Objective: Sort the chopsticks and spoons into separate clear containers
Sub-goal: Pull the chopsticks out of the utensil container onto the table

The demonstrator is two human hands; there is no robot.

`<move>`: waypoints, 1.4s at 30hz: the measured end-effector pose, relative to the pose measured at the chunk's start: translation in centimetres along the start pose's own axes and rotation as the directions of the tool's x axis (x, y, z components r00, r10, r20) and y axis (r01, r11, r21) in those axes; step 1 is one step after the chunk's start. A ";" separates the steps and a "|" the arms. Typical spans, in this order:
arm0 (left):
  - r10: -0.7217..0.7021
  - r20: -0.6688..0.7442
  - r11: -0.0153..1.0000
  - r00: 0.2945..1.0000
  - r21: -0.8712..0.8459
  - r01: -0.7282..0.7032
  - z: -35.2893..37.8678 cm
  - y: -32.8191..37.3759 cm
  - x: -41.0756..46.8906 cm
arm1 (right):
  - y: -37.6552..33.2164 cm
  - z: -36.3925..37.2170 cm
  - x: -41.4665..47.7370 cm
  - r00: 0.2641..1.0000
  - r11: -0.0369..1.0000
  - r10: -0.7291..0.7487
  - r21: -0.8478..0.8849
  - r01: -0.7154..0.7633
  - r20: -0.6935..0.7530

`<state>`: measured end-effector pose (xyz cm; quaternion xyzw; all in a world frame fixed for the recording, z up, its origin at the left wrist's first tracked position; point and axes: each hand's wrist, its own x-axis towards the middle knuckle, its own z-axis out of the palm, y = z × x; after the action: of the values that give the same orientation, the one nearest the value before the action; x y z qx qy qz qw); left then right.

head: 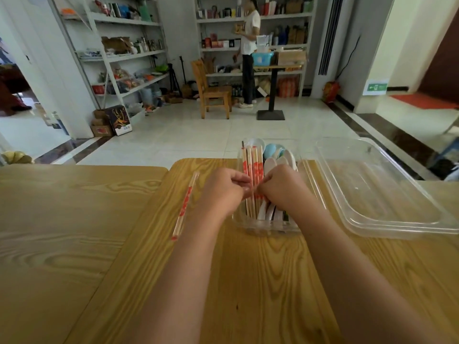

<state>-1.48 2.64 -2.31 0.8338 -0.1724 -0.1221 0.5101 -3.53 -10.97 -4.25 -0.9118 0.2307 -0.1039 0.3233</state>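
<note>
Where both hands meet over a narrow clear box (pixel 263 227), I see the left hand (pixel 223 188) and right hand (pixel 280 187) with fingers curled, pinching at the chopsticks (pixel 253 157) that lie lengthways in the box's left half. The hands cover the middle of the bundle, so I cannot tell how many wrapped pairs they grip. Spoons (pixel 278 155), white and pale blue, fill the box's right half, and the right hand hides much of them. Just right of the box sits a wider clear tray (pixel 372 194), its near right corner cut off by the frame edge. A loose pair (pixel 185 204) in its wrapper lies on the table (pixel 248 269), left of the left hand and not touching it.
</note>
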 end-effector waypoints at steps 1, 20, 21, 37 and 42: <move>-0.001 -0.015 1.000 1.000 -0.004 0.001 -0.1 -0.2 0.1 | 0.1 0.1 0.0 1.000 1.000 -0.003 -0.011 0.003 -0.003; 0.021 -0.017 0.999 1.000 -0.027 -0.021 -0.4 -0.2 -0.2 | -0.7 -0.3 -0.9 0.998 0.998 0.015 0.059 -0.019 0.066; 0.026 -0.016 0.999 1.000 -0.031 -0.027 -0.4 -0.2 -0.2 | -0.8 -0.6 -0.9 0.999 0.996 0.016 0.091 -0.020 0.041; 0.015 -0.019 0.991 1.000 -0.131 -0.018 -2.9 -0.3 -0.5 | -3.5 -3.9 -2.8 0.986 0.872 0.045 0.474 -0.118 0.162; -0.090 -0.121 0.995 0.989 0.039 0.095 -8.2 -3.5 -1.9 | -3.6 -4.3 -3.5 0.993 0.878 0.016 0.473 -0.070 0.117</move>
<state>0.46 11.48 -1.71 0.8578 -0.1053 -0.0918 0.4946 -6.77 -9.14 1.24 -0.8035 0.2003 -0.1000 0.5517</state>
